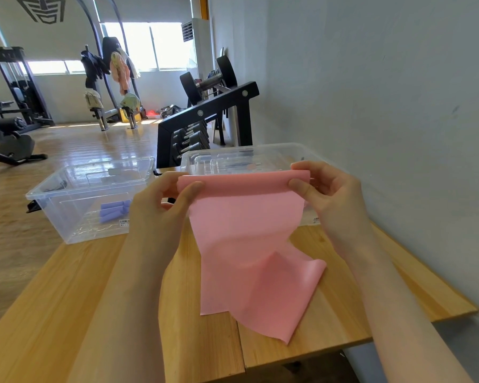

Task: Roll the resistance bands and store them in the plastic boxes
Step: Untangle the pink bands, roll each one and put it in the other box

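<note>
Pinching pink band (246, 225) between both hands (161, 208).

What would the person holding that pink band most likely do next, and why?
Probably keep turning the top edge over to roll more band up. Both hands, left hand and right hand, pinch the ends of a short rolled edge of the pink band, but most of it hangs loose onto the wooden table. Only then would it fit a plastic box.

Bright window (150, 42) backlight glares on floor (75, 150); edges bow
</note>
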